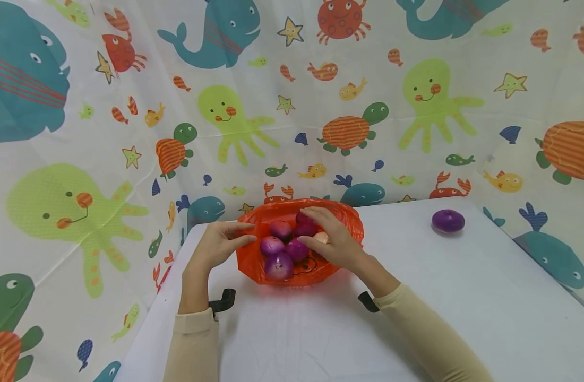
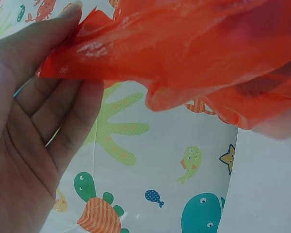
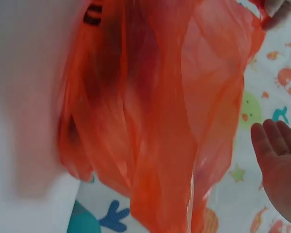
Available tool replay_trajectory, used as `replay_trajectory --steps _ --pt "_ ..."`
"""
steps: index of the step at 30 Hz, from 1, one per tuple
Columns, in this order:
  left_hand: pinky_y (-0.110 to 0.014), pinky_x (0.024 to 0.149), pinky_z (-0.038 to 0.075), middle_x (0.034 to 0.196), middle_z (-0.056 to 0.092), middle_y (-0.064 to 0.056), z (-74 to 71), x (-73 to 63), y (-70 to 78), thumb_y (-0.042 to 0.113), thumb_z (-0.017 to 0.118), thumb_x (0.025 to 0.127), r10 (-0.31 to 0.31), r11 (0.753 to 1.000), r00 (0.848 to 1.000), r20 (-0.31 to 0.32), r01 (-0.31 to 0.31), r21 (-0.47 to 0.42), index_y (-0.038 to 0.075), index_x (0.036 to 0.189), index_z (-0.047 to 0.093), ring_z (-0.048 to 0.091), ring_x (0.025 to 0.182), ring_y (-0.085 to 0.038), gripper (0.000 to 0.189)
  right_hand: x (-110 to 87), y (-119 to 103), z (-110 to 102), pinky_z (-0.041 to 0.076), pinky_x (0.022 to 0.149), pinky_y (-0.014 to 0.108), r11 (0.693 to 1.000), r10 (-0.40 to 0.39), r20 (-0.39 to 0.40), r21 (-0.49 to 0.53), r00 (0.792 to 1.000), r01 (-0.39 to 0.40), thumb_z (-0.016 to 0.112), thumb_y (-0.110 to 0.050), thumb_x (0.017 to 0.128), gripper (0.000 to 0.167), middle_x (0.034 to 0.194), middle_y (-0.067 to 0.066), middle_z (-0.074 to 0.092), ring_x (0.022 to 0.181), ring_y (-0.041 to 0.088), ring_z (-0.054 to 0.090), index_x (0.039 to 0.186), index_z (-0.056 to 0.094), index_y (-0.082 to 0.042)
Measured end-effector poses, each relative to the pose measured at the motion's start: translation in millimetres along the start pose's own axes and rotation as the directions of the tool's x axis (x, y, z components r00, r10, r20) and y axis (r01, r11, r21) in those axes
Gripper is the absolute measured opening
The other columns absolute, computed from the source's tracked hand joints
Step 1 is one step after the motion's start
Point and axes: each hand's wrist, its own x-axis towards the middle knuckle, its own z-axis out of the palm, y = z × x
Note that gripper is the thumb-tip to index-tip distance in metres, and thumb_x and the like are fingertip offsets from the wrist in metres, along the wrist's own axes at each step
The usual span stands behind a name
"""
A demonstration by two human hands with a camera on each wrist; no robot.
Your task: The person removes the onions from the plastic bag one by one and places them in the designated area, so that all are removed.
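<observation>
A red plastic bag [image 1: 251, 268] stands with its mouth wide, several purple onions [image 1: 278, 266] inside. My left hand [image 1: 211, 246] is at its left rim, thumb and fingertips parted in the head view. In the left wrist view a pointed flap of the bag [image 2: 136, 53] crosses in front of the fingers of the left hand [image 2: 26, 126] and hides some of them. Over the bag's right side reaches my right hand [image 1: 337, 241], thumb and fingers spread above the onions. Straight fingers of the right hand [image 3: 281, 165] show beside the bag in the right wrist view.
One more purple onion [image 1: 448, 220] lies on the white table [image 1: 292, 334], far to the right of the bag. A cloth printed with sea animals [image 1: 292, 79] hangs behind and along the left side. Black camera mounts [image 1: 222, 301] sit at both wrists.
</observation>
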Motion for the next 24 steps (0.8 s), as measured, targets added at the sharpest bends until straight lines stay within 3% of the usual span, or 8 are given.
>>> replay_trajectory --steps 5,13,18,24 --pt "-0.037 0.082 0.065 0.11 0.078 -0.006 -0.5 -0.6 -0.6 0.038 0.08 0.092 -0.005 1.0 1.0 -0.004 0.006 0.014 0.017 0.126 0.077 0.075 0.096 -0.022 0.04 0.4 -6 19 0.058 0.103 0.048 0.999 0.036 0.104 0.034 0.994 -0.039 0.073 -0.036 0.098 0.06 0.153 0.001 0.049 0.142 0.02 0.048 0.152 0.051 -0.025" --pt "-0.036 0.081 0.065 0.112 0.078 -0.006 0.0 0.4 -0.9 0.038 0.08 0.092 0.01 1.0 1.0 -0.002 -0.01 0.027 0.018 0.127 0.077 0.076 0.095 -0.022 0.04 -0.7 -13 50 0.051 0.112 0.05 0.992 0.121 0.258 -0.061 0.958 -0.109 0.071 -0.044 0.098 0.063 0.156 -0.003 0.047 0.146 0.021 0.043 0.155 0.049 -0.028" --pt "-0.036 0.081 0.065 0.112 0.078 -0.005 0.5 0.3 -2.5 0.04 0.08 0.092 0.002 1.0 1.0 -0.005 -0.002 0.014 0.019 0.127 0.077 0.076 0.097 -0.022 0.041 -3.3 -14 62 0.048 0.115 0.05 0.982 0.175 0.306 -0.122 0.936 -0.143 0.07 -0.05 0.096 0.067 0.156 -0.002 0.048 0.147 0.022 0.043 0.156 0.049 -0.026" --pt "-0.036 0.082 0.065 0.113 0.078 -0.006 0.6 0.3 -2.6 0.04 0.08 0.092 0.011 1.0 1.0 -0.009 -0.011 0.021 0.02 0.126 0.077 0.076 0.098 -0.023 0.04 -3.8 -12 71 0.043 0.12 0.048 0.972 0.213 0.316 -0.168 0.925 -0.167 0.065 -0.058 0.097 0.069 0.158 -0.001 0.046 0.147 0.021 0.045 0.155 0.05 -0.024"
